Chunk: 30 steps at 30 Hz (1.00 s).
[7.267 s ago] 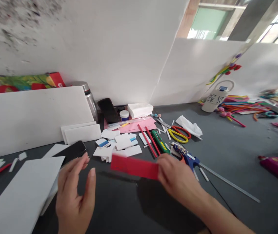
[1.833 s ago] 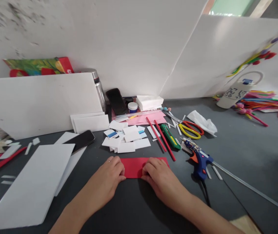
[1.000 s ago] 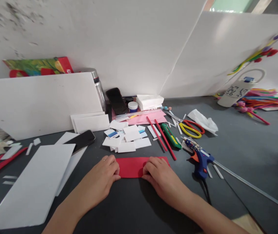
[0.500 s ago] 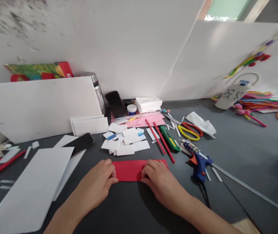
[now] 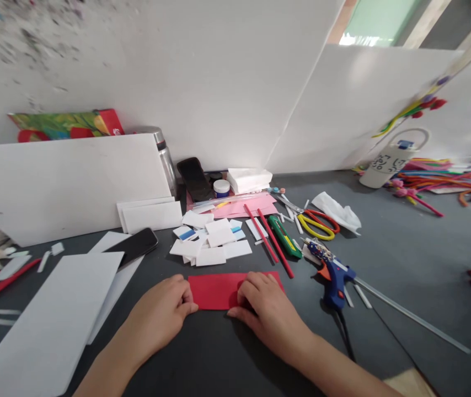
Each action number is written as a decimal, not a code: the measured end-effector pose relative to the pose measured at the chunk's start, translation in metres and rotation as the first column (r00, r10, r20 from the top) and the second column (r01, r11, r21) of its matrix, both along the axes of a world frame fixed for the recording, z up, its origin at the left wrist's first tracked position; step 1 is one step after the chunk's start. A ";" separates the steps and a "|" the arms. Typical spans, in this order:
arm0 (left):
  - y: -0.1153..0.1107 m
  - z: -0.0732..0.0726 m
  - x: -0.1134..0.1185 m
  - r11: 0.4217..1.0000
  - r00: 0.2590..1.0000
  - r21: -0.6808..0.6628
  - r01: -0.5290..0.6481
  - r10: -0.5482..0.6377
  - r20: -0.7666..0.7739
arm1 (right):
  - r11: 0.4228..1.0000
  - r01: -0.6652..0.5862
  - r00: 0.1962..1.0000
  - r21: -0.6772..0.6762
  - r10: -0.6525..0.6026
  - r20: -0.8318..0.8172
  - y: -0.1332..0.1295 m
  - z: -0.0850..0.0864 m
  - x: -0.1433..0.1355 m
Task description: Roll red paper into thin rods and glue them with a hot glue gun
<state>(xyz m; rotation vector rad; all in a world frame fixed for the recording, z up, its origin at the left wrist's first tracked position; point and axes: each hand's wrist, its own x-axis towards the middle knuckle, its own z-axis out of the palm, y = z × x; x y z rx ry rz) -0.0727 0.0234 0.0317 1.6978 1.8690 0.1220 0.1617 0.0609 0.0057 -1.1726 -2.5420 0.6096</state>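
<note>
red strip (image 5: pixel 214 291): flat, smooth, matte rectangle lying on the dark surface (image 5: pixel 202 358). left hand (image 5: pixel 164 306) pinches its 8 o'clock corner; strip sits at 3 o'clock of that hand. right hand (image 5: pixel 266 311) bends over its 3 o'clock end; cannot tell whether it grips.

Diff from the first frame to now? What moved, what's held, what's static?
The red strip came down from the raised right hand to the table. The left hand, free before, moved in and is now at its left end; the right hand's fingers are on its right part. Unchanged: glue gun, scissors, green cutter, white pieces.
</note>
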 end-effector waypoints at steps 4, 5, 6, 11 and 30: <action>0.000 -0.001 -0.003 1.000 1.000 -0.006 -0.006 0.006 0.005 | 1.000 0.005 1.000 0.014 -0.005 0.012 0.002 0.001 -0.002; -0.001 -0.002 -0.004 1.000 1.000 -0.009 -0.010 0.010 0.005 | 1.000 0.011 1.000 0.013 -0.011 0.013 0.002 0.002 -0.002; -0.001 -0.002 -0.005 1.000 1.000 -0.013 -0.013 0.013 0.004 | 1.000 0.019 1.000 0.011 -0.019 0.012 0.002 0.002 -0.002; 0.000 0.002 -0.005 0.999 0.997 -0.037 -0.040 0.037 -0.064 | 0.999 0.031 0.999 -0.028 -0.031 0.021 0.005 0.005 -0.004; 0.001 0.011 0.021 0.985 0.987 0.107 0.138 -0.146 0.073 | 0.995 0.035 0.999 -0.092 -0.033 0.032 0.017 0.006 -0.004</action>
